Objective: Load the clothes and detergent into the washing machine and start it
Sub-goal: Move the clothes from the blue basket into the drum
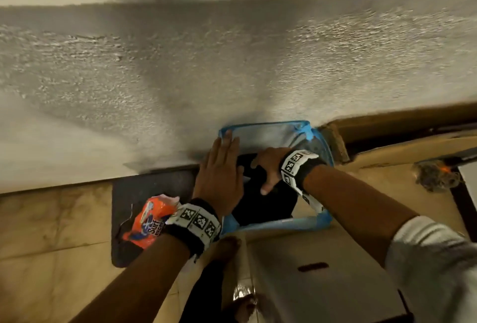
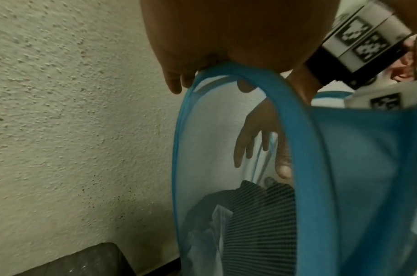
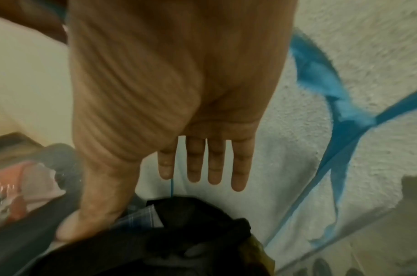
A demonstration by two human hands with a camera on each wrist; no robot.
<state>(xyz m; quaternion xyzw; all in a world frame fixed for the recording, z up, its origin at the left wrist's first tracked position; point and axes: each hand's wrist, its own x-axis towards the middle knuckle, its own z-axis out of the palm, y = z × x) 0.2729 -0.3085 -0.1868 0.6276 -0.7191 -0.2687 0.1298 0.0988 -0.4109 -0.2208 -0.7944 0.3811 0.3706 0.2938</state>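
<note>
Rough plaster wall (image 1: 180, 69) fills most of the head view, w/ tan floor tiles (image 1: 51, 232) below. Dark mat (image 1: 144, 188) lies at the wall's foot. Blue mesh laundry basket (image 1: 273, 225) stands against the wall, just beside the mat. Dark clothes (image 1: 260, 204) sit inside it, w/ a bit of plaid fabric showing. Orange detergent pack (image 1: 147, 222) lies on the mat, left of the basket. Left hand (image 1: 219, 175) rests flat on the basket's rim, fingers straight. Right hand (image 1: 268, 167) is inside the basket, 4 fingers (image 3: 217, 164) extended, thumb touching the clothes.
</note>
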